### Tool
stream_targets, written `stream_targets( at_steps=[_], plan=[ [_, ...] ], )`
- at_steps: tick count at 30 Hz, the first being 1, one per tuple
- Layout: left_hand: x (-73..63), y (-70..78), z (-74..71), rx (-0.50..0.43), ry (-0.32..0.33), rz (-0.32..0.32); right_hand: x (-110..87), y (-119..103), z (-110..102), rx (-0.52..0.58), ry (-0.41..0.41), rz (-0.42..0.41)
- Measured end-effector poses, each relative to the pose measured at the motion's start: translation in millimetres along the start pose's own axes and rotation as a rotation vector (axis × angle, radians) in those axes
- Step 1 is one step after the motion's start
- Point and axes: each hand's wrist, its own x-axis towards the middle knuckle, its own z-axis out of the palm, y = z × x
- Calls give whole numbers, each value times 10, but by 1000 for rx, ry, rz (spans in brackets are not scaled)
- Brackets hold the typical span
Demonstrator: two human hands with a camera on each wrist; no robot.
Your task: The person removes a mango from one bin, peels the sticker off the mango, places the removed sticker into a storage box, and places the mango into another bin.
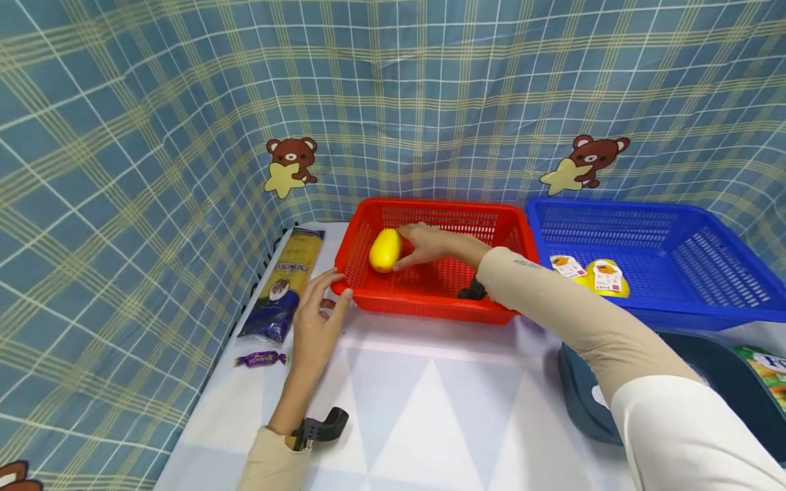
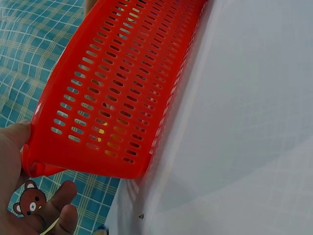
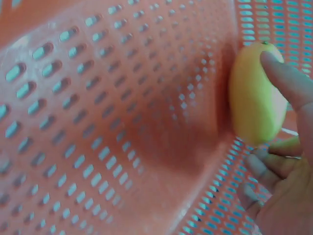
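A person's right hand (image 1: pixel 425 244) grips a yellow fruit (image 1: pixel 385 251) inside a red basket (image 1: pixel 430 305) as the left hand (image 1: pixel 316 326) pinches the basket's near-left corner beside a gold-and-blue packet (image 1: pixel 286 281)

Right sleeve (image 1: pixel 552 293) is spanning the bin (image 1: pixel 577 382) and the front right corner of the red basket (image 1: pixel 424 305), blocking the near left of the blue basket (image 1: pixel 675 318). Left hand (image 1: pixel 318 324) is occupying the front left corner; pasta packet (image 1: pixel 287 276) is narrowing the curtain (image 1: pixel 153 239) side. Free room is lying between the arms, over the table (image 1: pixel 430 402).
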Motion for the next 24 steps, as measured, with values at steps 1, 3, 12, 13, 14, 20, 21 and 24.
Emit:
stream_targets(
  at_steps=[1, 3, 12, 13, 14, 20, 21, 24],
  plan=[
    [3, 4, 3, -2, 0, 6, -31, 9, -34, 1, -4, 8],
    [15, 4, 6, 1, 1, 18, -97, 33, -109, 3, -8, 32],
    [24, 38, 28, -9, -2, 28, -540, 82, -456, 27, 80, -10],
    [24, 36, 28, -10, 0, 32, -597, 69, -477, 33, 102, -22],
    [24, 36, 26, -12, 3, 34, -649, 53, -492, 41, 123, -34],
    [10, 9, 10, -18, 24, 30, -910, -70, -485, 71, 180, -77],
    [4, 2, 13, -19, 23, 28, -955, -86, -473, 70, 185, -84],
    [-11, -5, 23, -19, 13, 22, -1103, -120, -435, 58, 201, -98]
  ],
)
